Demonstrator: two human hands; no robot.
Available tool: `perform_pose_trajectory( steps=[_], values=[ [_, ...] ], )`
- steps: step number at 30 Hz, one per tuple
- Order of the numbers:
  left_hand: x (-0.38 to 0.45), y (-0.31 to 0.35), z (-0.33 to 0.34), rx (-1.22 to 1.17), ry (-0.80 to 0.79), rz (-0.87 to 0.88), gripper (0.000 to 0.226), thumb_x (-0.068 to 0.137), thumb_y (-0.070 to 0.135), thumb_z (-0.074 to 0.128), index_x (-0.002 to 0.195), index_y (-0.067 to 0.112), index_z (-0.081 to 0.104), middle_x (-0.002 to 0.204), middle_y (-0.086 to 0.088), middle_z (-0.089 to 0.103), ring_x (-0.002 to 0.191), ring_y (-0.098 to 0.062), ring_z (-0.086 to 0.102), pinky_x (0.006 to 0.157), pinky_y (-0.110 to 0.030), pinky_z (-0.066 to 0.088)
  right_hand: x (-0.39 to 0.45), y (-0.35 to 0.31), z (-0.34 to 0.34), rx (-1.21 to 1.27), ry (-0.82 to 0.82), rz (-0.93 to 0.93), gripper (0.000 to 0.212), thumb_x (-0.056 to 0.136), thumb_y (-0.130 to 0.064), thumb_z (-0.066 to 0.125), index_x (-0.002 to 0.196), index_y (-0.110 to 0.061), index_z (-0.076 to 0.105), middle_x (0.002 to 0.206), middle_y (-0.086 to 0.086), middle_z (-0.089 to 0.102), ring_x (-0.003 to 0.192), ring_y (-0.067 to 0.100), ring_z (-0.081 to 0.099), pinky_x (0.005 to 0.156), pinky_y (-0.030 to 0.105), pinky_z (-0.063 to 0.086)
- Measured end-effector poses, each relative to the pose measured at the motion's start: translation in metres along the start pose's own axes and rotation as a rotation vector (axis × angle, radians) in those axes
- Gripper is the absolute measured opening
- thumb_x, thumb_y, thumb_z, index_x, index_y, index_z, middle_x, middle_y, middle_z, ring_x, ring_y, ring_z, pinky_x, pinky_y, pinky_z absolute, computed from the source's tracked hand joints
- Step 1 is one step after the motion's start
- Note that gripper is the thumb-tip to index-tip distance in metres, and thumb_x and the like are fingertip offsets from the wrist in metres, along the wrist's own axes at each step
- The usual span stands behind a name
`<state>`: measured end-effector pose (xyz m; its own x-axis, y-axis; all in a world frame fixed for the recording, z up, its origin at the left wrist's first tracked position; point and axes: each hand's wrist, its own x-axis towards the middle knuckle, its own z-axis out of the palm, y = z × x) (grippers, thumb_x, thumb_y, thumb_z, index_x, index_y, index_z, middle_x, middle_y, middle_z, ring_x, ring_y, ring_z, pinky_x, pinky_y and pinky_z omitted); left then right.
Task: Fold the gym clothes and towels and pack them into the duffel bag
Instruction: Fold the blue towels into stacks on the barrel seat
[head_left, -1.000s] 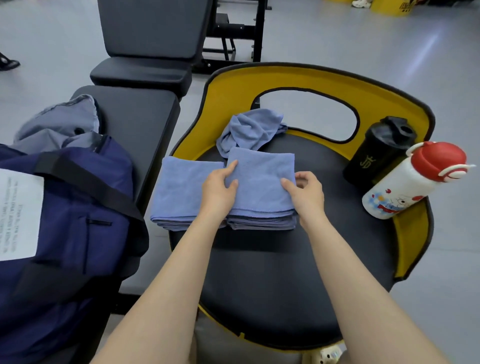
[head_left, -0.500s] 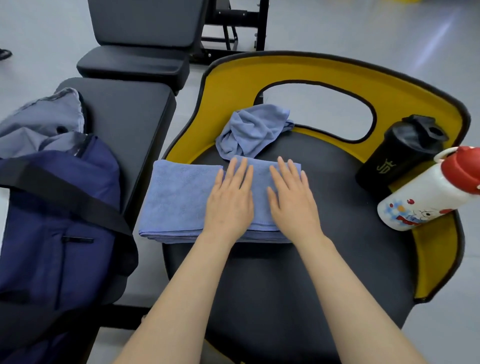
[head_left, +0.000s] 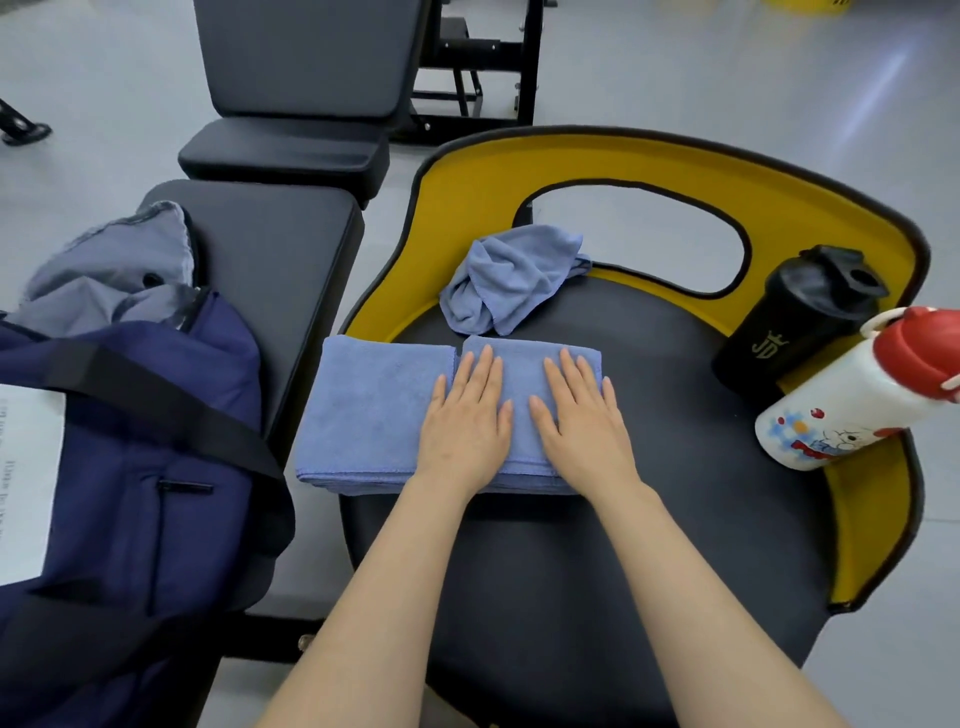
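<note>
On the round black seat, centre of view, both hands are pressing flat on the folded blue towel: left hand and right hand side by side on its right half, fingers straight and together, gripping nothing. Likely flattening the last fold so it is holding its crease; the left half is lying uncovered. At 12 o'clock from the hands, a crumpled blue towel is waiting unfolded against the yellow backrest. At 9 o'clock, the navy duffel bag is sitting on the bench, top open, grey garment bulging out. At 3 o'clock, a black shaker bottle and white cartoon bottle are leaning against the rim.
</note>
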<state>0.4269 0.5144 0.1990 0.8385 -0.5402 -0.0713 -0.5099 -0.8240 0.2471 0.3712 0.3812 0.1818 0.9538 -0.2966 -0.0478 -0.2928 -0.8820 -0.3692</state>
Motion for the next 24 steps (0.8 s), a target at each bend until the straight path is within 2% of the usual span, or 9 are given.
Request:
perform_pose_trajectory(
  steps=[5,9,11,13,14,17,19,21,24],
  values=[
    [-0.005,0.005,-0.015,-0.091,-0.064,-0.033,0.052,0.104,0.028,0.017,0.152,0.018,-0.001,0.160,0.003,-0.006,0.147,-0.014,-0.005,0.118,-0.035,0.001,-0.001,-0.006,-0.023,0.076,0.115,-0.008,0.056,0.102,-0.041,0.031,0.152,-0.017,0.022,0.159,-0.003,0.018,0.147,0.009,0.007,0.117,0.027,-0.008],
    [0.017,-0.003,-0.032,-0.256,-0.061,-0.081,0.047,0.104,0.019,0.026,0.151,0.018,0.019,0.159,0.000,0.009,0.144,-0.023,0.018,0.115,-0.038,0.022,0.021,-0.008,-0.044,0.131,0.144,-0.026,0.048,0.101,-0.036,0.039,0.145,-0.017,0.038,0.153,-0.003,0.033,0.145,0.012,0.020,0.118,0.029,0.002],
    [0.039,-0.009,-0.042,-0.317,-0.048,-0.066,0.044,0.103,0.012,0.030,0.146,0.015,0.032,0.155,-0.005,0.022,0.138,-0.027,0.030,0.108,-0.042,0.033,0.040,-0.011,-0.055,0.180,0.140,-0.024,0.044,0.099,-0.034,0.045,0.140,-0.018,0.046,0.147,-0.004,0.042,0.137,0.013,0.034,0.115,0.031,0.021],
    [0.062,-0.013,-0.051,-0.408,-0.028,-0.066,0.032,0.100,0.006,0.035,0.128,0.009,0.050,0.132,-0.012,0.045,0.119,-0.026,0.045,0.096,-0.037,0.039,0.064,-0.015,-0.064,0.198,0.117,-0.022,0.038,0.097,-0.032,0.051,0.133,-0.021,0.053,0.140,-0.005,0.048,0.126,0.014,0.045,0.094,0.032,0.042],
    [0.073,-0.014,-0.056,-0.470,-0.026,-0.089,0.028,0.098,0.004,0.037,0.121,0.009,0.053,0.121,-0.011,0.050,0.112,-0.024,0.048,0.090,-0.033,0.040,0.076,-0.016,-0.066,0.192,0.081,-0.025,0.037,0.096,-0.031,0.054,0.132,-0.021,0.054,0.140,-0.005,0.048,0.124,0.014,0.046,0.087,0.032,0.045],
    [0.106,-0.018,-0.068,-0.604,-0.105,-0.210,0.042,0.095,0.005,0.046,0.137,0.013,0.046,0.131,-0.010,0.054,0.120,-0.025,0.050,0.094,-0.030,0.042,0.113,-0.017,-0.062,0.195,-0.053,0.005,0.043,0.093,-0.026,0.059,0.135,-0.021,0.052,0.143,0.002,0.045,0.125,0.020,0.046,0.092,0.038,0.047],
    [0.126,-0.016,-0.068,-0.631,-0.207,-0.259,0.048,0.095,0.004,0.046,0.142,0.012,0.039,0.107,-0.010,0.060,0.096,-0.021,0.057,0.078,-0.024,0.045,0.134,-0.015,-0.055,0.178,-0.114,0.036,0.045,0.091,-0.022,0.060,0.135,-0.021,0.052,0.139,0.006,0.050,0.119,0.025,0.050,0.090,0.042,0.049],
    [0.143,-0.013,-0.065,-0.707,-0.306,-0.301,0.051,0.095,0.000,0.044,0.144,0.010,0.035,0.080,-0.006,0.049,0.068,-0.014,0.046,0.061,-0.021,0.039,0.150,-0.012,-0.051,0.240,-0.169,0.102,0.047,0.091,-0.020,0.060,0.136,-0.022,0.051,0.136,0.009,0.053,0.117,0.026,0.052,0.090,0.036,0.048],
    [0.158,-0.013,-0.055,-0.792,-0.349,-0.369,0.052,0.093,-0.002,0.046,0.142,0.015,0.041,0.100,-0.015,0.058,0.082,-0.024,0.054,0.072,-0.033,0.047,0.167,-0.008,-0.044,0.431,-0.252,0.262,0.052,0.091,-0.022,0.061,0.140,-0.026,0.047,0.137,0.010,0.051,0.109,0.023,0.055,0.080,0.026,0.044]
  ],
)
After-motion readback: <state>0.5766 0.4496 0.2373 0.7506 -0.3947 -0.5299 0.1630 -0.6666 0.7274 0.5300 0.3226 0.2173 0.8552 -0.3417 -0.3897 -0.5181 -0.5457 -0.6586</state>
